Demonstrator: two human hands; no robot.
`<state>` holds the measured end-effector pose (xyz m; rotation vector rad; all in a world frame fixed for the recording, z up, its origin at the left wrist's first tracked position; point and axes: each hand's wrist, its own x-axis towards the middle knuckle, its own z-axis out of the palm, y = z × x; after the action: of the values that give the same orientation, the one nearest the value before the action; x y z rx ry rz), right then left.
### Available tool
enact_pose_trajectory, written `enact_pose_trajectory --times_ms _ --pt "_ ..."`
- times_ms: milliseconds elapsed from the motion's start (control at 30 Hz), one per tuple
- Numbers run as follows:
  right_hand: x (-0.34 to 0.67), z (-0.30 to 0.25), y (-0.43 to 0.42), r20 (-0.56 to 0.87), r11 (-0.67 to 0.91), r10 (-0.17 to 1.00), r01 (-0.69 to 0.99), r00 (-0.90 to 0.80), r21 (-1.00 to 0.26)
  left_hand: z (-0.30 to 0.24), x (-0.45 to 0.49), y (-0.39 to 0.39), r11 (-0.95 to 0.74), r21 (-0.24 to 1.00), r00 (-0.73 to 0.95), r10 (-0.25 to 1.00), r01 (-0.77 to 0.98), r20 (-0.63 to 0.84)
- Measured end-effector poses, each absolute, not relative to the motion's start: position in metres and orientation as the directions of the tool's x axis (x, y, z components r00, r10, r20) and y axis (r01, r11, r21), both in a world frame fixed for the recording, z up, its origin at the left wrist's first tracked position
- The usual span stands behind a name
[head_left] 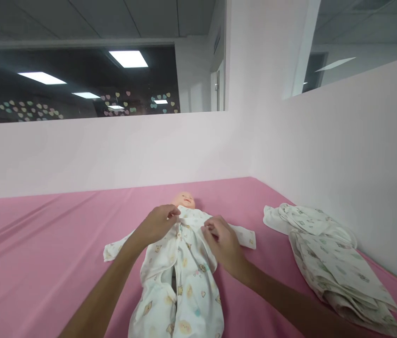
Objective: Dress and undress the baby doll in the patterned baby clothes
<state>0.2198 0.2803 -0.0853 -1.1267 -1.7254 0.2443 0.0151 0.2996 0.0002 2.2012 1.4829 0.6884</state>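
Note:
A baby doll (184,201) lies on its back on the pink-covered table (43,244), dressed in a white printed sleepsuit (184,281) with its sleeves spread out. My left hand (158,224) is closed, pinching the sleepsuit's front edge near the doll's neck. My right hand (221,239) rests on the doll's chest on the other side, its fingers curled and gripping the cloth there. The two hands lie close together on either side of the front opening.
A pile of folded and crumpled printed baby clothes (328,253) lies at the right by the white partition wall (342,155). Another white wall (96,150) runs along the far edge of the table, with a dark window above it.

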Motion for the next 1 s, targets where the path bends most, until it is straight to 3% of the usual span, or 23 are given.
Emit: enact_pose_trajectory --times_ms 133,233,500,700,867,1000 --pt "0.185 -0.077 0.298 0.665 0.54 0.724 0.749 -0.182 -0.383 -0.01 0.01 0.31 -0.365 0.44 0.34 0.93 0.82 0.137" --pt "0.169 -0.075 0.314 0.638 0.501 0.742 0.802 -0.205 -0.326 -0.018 0.013 0.315 -0.444 0.372 0.401 0.896 0.815 0.191" --pt "0.174 -0.066 0.335 0.514 0.503 0.834 0.661 -0.202 -0.557 -0.021 0.012 0.317 -0.491 0.363 0.443 0.871 0.792 0.212" --pt "0.178 -0.06 0.335 0.412 0.425 0.901 0.46 -0.134 -0.78 -0.02 0.015 0.314 -0.447 0.389 0.395 0.894 0.805 0.209" --pt "0.174 -0.053 0.329 0.418 0.399 0.908 0.354 -0.024 -0.846 -0.017 0.02 0.31 -0.436 0.422 0.383 0.9 0.795 0.208" --pt "0.175 -0.05 0.326 0.428 0.398 0.904 0.313 0.029 -0.862 -0.02 0.024 0.311 -0.441 0.345 0.383 0.896 0.829 0.224"
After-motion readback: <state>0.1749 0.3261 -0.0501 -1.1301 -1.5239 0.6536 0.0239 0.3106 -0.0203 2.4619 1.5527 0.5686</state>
